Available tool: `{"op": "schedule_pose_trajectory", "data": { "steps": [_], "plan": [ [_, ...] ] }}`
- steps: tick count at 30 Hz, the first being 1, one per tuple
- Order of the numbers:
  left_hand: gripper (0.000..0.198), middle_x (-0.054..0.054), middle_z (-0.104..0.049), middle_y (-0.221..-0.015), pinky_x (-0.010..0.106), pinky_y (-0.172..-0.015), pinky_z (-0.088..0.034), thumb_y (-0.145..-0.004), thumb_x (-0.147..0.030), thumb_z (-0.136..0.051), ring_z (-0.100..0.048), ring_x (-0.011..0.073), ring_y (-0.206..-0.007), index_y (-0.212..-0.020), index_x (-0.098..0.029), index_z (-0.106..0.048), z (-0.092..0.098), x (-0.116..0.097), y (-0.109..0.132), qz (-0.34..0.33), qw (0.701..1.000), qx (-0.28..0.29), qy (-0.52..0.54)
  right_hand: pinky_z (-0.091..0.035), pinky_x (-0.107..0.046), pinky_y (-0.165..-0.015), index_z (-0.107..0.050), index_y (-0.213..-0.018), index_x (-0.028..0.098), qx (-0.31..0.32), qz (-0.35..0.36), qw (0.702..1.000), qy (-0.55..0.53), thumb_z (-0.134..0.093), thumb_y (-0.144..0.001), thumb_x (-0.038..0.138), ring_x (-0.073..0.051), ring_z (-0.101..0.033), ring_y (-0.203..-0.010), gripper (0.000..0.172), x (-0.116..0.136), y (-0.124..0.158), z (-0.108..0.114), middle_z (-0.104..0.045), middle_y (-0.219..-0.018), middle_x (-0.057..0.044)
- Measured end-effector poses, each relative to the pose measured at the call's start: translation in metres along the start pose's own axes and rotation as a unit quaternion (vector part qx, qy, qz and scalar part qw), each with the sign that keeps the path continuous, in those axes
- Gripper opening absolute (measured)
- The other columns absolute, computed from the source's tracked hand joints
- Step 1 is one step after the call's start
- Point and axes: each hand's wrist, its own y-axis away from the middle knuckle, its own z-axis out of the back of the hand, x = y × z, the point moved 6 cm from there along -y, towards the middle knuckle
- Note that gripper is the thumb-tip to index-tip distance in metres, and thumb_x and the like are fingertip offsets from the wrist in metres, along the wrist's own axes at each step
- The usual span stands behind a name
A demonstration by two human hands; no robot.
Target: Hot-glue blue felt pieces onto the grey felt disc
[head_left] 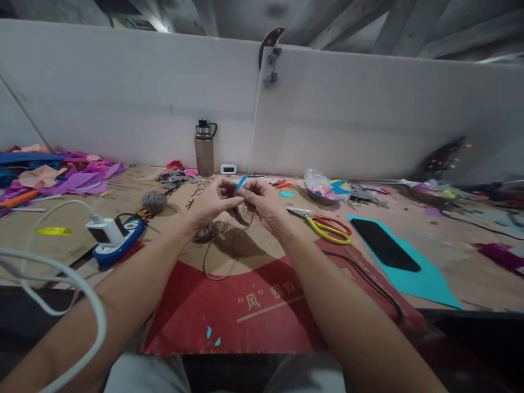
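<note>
My left hand (213,201) and my right hand (264,202) meet above the cardboard-covered table (450,262), fingers pinched together. Between them they grip a small blue paper strip (240,183) that sticks up from the fingertips. A grey cord (216,256) hangs from under the hands and loops on the cardboard below, beside a small coil of the same cord. Yellow-and-red scissors (323,224) lie just right of my right hand.
A brown water bottle (204,148) stands at the white wall. Grey yarn ball (154,201), charger on a blue-white case (114,237) with white cable, and purple paper scraps (61,177) lie left. A phone (385,244) rests on teal paper right; a bowl of scraps (325,188) sits behind.
</note>
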Motion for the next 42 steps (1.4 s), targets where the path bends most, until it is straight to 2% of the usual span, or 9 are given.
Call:
{"op": "schedule_pose_trajectory", "data": {
  "steps": [6, 13, 17, 25, 28, 31, 33, 38, 42],
  "plan": [
    [0.022, 0.003, -0.062, -0.077, 0.024, -0.053, -0.049, -0.069, -0.022, -0.061, -0.058, 0.0112, -0.060, -0.090, -0.015, -0.058, -0.007, 0.000, -0.001, -0.024, 0.999, 0.019, -0.044, -0.031, -0.022, -0.050, -0.054, -0.068, 0.019, -0.003, 0.026, 0.998, 0.062, -0.065, -0.067, 0.033, -0.006, -0.038, -0.051, 0.018, 0.000, -0.002, -0.001, -0.048, -0.060, 0.005],
    [0.021, 0.005, -0.066, -0.078, 0.022, -0.050, -0.044, -0.071, -0.027, -0.058, -0.056, 0.0128, -0.063, -0.085, -0.014, -0.067, 0.010, 0.006, -0.005, -0.013, 0.993, -0.078, -0.089, -0.035, -0.023, -0.056, -0.051, -0.075, 0.020, -0.060, 0.087, 0.985, 0.133, -0.058, -0.071, 0.027, -0.008, -0.042, -0.059, 0.011, 0.002, -0.003, 0.008, -0.048, -0.066, 0.004],
    [0.022, 0.004, -0.069, -0.082, 0.022, -0.051, -0.042, -0.071, -0.027, -0.058, -0.057, 0.0140, -0.068, -0.088, -0.017, -0.069, 0.011, 0.002, -0.003, -0.003, 0.987, -0.095, -0.127, -0.037, -0.025, -0.061, -0.050, -0.077, 0.019, -0.080, 0.129, 0.973, 0.176, -0.056, -0.073, 0.027, -0.009, -0.045, -0.063, 0.010, 0.009, 0.000, 0.009, -0.051, -0.070, 0.003],
    [0.021, 0.001, -0.065, -0.070, 0.018, -0.044, -0.035, -0.070, -0.020, -0.059, -0.048, 0.0077, -0.051, -0.088, -0.016, -0.070, 0.009, -0.003, 0.001, 0.017, 0.982, -0.103, -0.156, -0.037, -0.025, -0.061, -0.058, -0.090, 0.019, -0.106, 0.166, 0.944, 0.265, -0.053, -0.078, 0.029, -0.010, -0.044, -0.062, 0.017, 0.019, 0.006, 0.010, -0.050, -0.068, 0.001],
    [0.024, 0.003, -0.066, -0.077, 0.017, -0.041, -0.037, -0.069, -0.022, -0.060, -0.046, 0.0060, -0.048, -0.090, -0.016, -0.068, 0.005, 0.004, 0.001, 0.039, 0.991, -0.078, -0.104, -0.038, -0.026, -0.065, -0.062, -0.088, 0.018, -0.105, 0.174, 0.934, 0.294, -0.050, -0.079, 0.031, -0.012, -0.048, -0.068, 0.020, 0.020, 0.007, 0.011, -0.057, -0.074, -0.002],
    [0.022, 0.006, -0.066, -0.086, 0.023, -0.058, -0.051, -0.069, -0.022, -0.063, -0.058, 0.0101, -0.064, -0.089, -0.014, -0.066, -0.001, 0.012, -0.001, 0.064, 0.996, -0.050, 0.024, -0.040, -0.027, -0.069, -0.063, -0.084, 0.017, -0.108, 0.167, 0.933, 0.299, -0.050, -0.079, 0.030, -0.013, -0.051, -0.073, 0.019, 0.020, 0.006, 0.013, -0.061, -0.080, -0.004],
    [0.020, 0.007, -0.066, -0.089, 0.028, -0.069, -0.054, -0.068, -0.021, -0.065, -0.062, 0.0136, -0.075, -0.086, -0.012, -0.064, -0.002, 0.015, -0.001, 0.076, 0.992, -0.052, 0.083, -0.041, -0.027, -0.069, -0.063, -0.081, 0.016, -0.112, 0.155, 0.939, 0.287, -0.050, -0.077, 0.029, -0.013, -0.052, -0.072, 0.018, 0.019, 0.004, 0.014, -0.062, -0.079, -0.004],
    [0.015, 0.004, -0.062, -0.080, 0.033, -0.069, -0.056, -0.069, -0.019, -0.065, -0.061, 0.0124, -0.072, -0.081, -0.013, -0.059, 0.001, 0.011, -0.001, 0.056, 0.988, -0.085, 0.114, -0.040, -0.026, -0.066, -0.063, -0.077, 0.016, -0.114, 0.130, 0.953, 0.251, -0.052, -0.075, 0.028, -0.011, -0.051, -0.067, 0.017, 0.017, 0.002, 0.017, -0.062, -0.073, -0.001],
    [0.013, 0.003, -0.060, -0.077, 0.031, -0.066, -0.057, -0.069, -0.018, -0.066, -0.061, 0.0120, -0.069, -0.075, -0.012, -0.056, 0.003, 0.007, 0.001, 0.051, 0.987, -0.101, 0.116, -0.038, -0.024, -0.062, -0.062, -0.076, 0.016, -0.109, 0.114, 0.964, 0.215, -0.053, -0.073, 0.030, -0.009, -0.047, -0.062, 0.017, 0.011, -0.001, 0.019, -0.058, -0.069, 0.001]
  ]
}}
